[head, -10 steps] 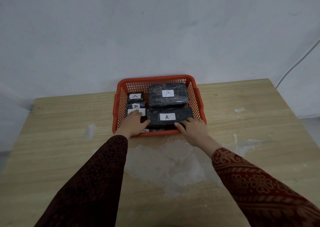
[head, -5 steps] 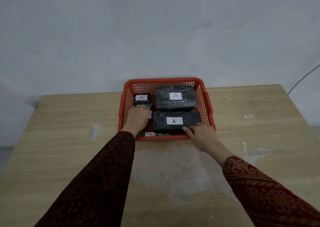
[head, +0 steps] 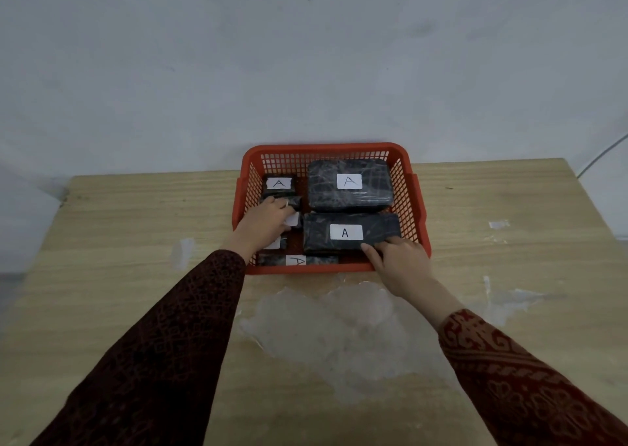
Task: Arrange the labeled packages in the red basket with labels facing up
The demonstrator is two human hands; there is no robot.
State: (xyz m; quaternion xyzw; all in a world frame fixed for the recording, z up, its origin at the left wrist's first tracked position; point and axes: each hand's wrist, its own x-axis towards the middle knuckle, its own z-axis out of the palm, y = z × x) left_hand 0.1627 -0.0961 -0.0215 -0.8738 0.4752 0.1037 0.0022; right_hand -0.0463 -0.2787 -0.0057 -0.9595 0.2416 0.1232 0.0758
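Packages wrapped in dark film fill the red basket, which sits at the far edge of the table against the wall. The large package at the back right and the long package in front of it both show their white "A" labels upward, as does the small package at the back left and the thin package along the near wall. The left hand lies curled over a small package in the left column, covering most of its label, so whether it actually grips that one cannot be told; the right hand has its fingers closed on the near right corner of the long package. The main risk, as I judge it, sits on the crowded left side: the small packages lie close and partly overlapping, so lifting or sliding one could tip a neighbour onto its side or bury a label. On the right, pushing the long package back could ride it up against the large one, leaving it tilted, and the slick film could let it slip.
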